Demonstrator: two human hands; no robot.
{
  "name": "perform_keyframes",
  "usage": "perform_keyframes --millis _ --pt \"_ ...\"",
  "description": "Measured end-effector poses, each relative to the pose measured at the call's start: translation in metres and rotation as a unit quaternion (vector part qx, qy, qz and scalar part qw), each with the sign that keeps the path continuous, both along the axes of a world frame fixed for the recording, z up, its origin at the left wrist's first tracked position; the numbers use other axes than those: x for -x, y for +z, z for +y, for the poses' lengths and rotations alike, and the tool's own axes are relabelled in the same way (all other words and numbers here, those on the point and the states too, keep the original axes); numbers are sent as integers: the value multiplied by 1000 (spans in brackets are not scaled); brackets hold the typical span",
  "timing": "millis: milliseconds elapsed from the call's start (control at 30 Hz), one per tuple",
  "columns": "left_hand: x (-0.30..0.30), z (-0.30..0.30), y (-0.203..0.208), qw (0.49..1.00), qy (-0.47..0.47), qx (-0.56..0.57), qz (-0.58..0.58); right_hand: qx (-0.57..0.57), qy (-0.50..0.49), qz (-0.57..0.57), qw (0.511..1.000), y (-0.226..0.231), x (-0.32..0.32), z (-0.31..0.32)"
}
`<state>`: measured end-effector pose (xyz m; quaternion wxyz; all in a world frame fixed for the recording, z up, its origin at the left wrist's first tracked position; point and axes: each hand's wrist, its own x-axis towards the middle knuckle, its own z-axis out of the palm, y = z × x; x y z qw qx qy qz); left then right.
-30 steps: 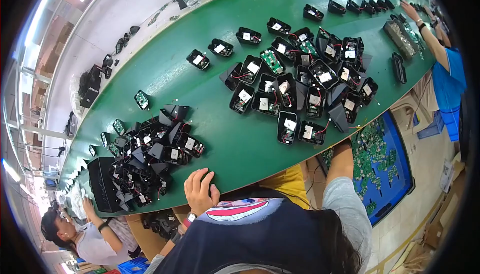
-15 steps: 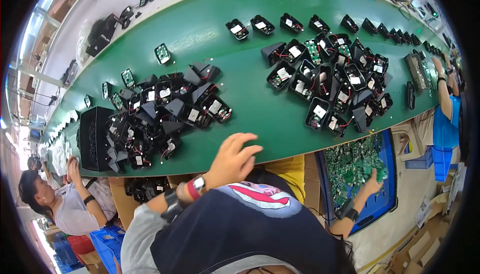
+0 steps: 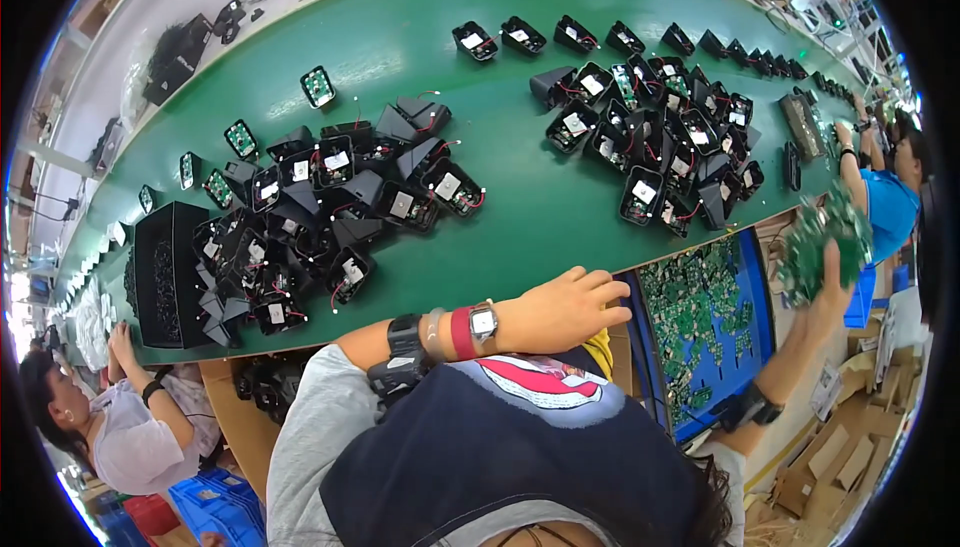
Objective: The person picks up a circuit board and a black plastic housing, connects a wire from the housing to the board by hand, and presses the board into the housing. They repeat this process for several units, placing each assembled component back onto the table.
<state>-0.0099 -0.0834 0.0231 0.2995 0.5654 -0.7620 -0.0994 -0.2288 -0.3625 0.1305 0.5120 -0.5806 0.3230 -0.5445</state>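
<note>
My right hand (image 3: 828,285) is raised at the right, closed on a bunch of green circuit boards (image 3: 822,245) that is smeared by motion. Below and left of it lies a blue tray (image 3: 764,297) heaped with loose green circuit boards (image 3: 690,307). My left hand (image 3: 568,309) reaches across at the table's front edge, palm down and holding nothing. Its fingers are loosely stretched, close to the tray's near left side. Black plastic housings with red wires and white labels form a right pile (image 3: 665,147) and a left pile (image 3: 330,197) on the green table (image 3: 500,207).
Single housings (image 3: 522,37) stand in a row along the table's far side. A black box (image 3: 178,282) of small dark parts sits at the left, near a seated co-worker (image 3: 130,417). Another person in blue (image 3: 890,202) works at the far right. Cardboard (image 3: 840,457) lies lower right.
My right hand has lifted the bunch of circuit boards out of the blue tray, up and to the right. My left hand has moved right along the table edge toward the tray.
</note>
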Motion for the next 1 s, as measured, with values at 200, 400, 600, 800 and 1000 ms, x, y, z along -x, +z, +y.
perform_keyframes --millis 200,400,600,800,1000 --pt "-27 19 13 996 83 17 16 52 231 147 960 -16 -172 101" --pt "-55 47 3 984 162 -8 73 107 403 263 870 -77 -248 130" --pt "-53 49 0 972 218 3 89 249 374 366 815 -65 -255 150" --pt "-50 48 0 967 232 -29 104 304 396 338 798 -76 -219 147" --pt "-58 75 37 958 167 -129 195 179 295 219 913 -83 -183 151"
